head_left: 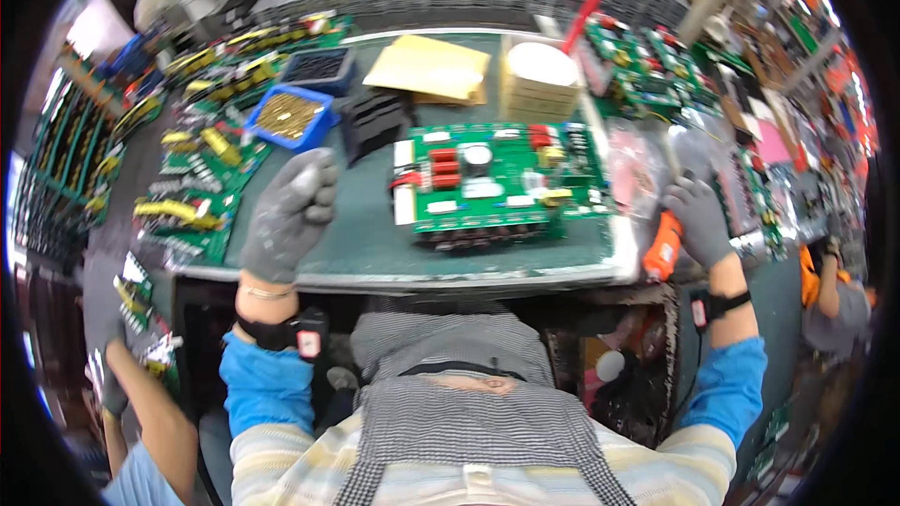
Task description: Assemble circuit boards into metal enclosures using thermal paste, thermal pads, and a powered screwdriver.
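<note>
My left hand (292,215), in a grey work glove, is raised over the left side of the green bench top. Its fingers are curled closed, and whatever may be inside them is hidden. Just beyond it stands a blue bin (323,122) of small brass-coloured parts. My right hand (700,220), gloved alike, closes round the upper end of an orange-handled tool (663,248) at the bench's right edge; the tool's exact kind is unclear. Between my hands, a green circuit board (506,173) with red, yellow and white components rests on the bench, touched by neither hand.
Behind the board lie yellow sheets (427,68) and a box with a round white top (544,66). A dark bin (319,67) and black parts (373,122) sit at left. More circuit boards (202,169) are piled left and back right (647,61). A co-worker's arm (150,398) shows lower left.
</note>
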Motion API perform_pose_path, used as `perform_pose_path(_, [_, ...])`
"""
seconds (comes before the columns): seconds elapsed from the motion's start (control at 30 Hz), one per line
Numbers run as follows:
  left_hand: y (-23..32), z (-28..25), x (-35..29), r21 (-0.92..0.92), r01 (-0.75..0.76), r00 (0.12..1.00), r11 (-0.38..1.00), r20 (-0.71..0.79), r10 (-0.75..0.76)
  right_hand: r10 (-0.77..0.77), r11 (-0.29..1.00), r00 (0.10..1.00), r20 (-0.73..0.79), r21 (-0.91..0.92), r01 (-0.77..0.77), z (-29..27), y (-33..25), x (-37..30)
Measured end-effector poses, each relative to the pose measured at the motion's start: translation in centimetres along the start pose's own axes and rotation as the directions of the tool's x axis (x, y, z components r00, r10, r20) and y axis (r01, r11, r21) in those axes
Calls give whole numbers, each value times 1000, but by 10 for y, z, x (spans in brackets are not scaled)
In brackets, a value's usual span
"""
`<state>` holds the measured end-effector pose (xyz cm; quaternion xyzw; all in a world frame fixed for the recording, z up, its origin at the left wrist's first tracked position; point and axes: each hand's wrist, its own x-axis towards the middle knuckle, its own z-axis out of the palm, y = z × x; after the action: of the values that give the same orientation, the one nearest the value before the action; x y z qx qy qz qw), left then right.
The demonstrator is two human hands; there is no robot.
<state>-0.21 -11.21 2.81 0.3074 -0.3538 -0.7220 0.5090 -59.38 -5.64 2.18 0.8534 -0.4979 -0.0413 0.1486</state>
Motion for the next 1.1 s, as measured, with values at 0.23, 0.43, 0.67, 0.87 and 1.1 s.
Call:
perform_pose_path(0.23, [1, 53, -7, 361, -38, 999, 932, 24, 32, 622, 510, 627, -469, 850, 131, -58, -52, -7])
perform_pose_path(0.43, [-8, 66, -21, 349, -92, 977, 933, 213, 16, 679, 185, 559, -476, 848, 497, -166, -136, 68])
perform_pose_path(0.67, [-17, 68, -37, 573, -310, 935, 758, 330, 133, 507, -225, 604, -615, 582, 781, -211, -211, 113])
perform_pose_path(0.87, [-21, 56, -49, 588, -331, 937, 738, 296, 184, 529, -168, 644, -554, 675, 719, -200, -244, 131])
perform_pose_path(1.1, [-28, 65, -53, 646, -311, 950, 698, 182, 255, 632, -278, 655, -415, 667, 691, -196, -255, 138])
